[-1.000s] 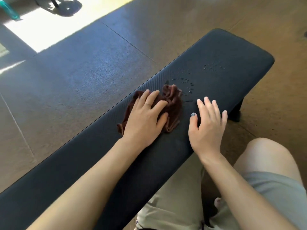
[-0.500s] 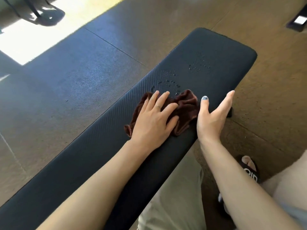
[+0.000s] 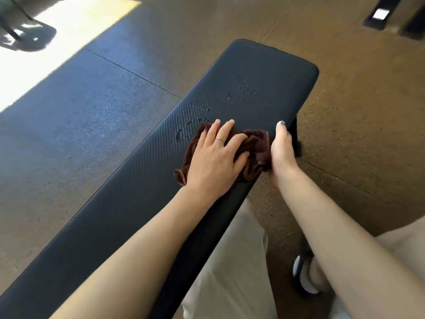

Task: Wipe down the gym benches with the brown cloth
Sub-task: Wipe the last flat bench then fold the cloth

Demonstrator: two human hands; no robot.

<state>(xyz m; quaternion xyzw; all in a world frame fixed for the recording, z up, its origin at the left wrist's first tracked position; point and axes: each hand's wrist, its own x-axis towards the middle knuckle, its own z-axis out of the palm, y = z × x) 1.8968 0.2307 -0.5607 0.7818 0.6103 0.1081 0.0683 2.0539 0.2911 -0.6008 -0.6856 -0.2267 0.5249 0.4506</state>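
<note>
A long black padded gym bench (image 3: 128,203) runs from the lower left to the upper right. Water droplets (image 3: 243,90) speckle its far end. A crumpled brown cloth (image 3: 255,146) lies on the pad near its right edge. My left hand (image 3: 216,160) presses flat on the cloth, fingers spread, a ring on one finger. My right hand (image 3: 281,148) grips the bench's right edge beside the cloth, thumb on top, fingers hidden below the edge.
Brown speckled rubber floor (image 3: 358,139) lies to the right, a darker mat (image 3: 76,116) to the left with a sunlit patch at the top left. My leg in beige shorts (image 3: 230,268) and a slippered foot (image 3: 305,275) are below the bench edge. Dark equipment (image 3: 379,14) stands top right.
My left hand has slid the cloth toward the bench's right edge and far end. My right hand has left the pad top and now clasps the bench's side edge.
</note>
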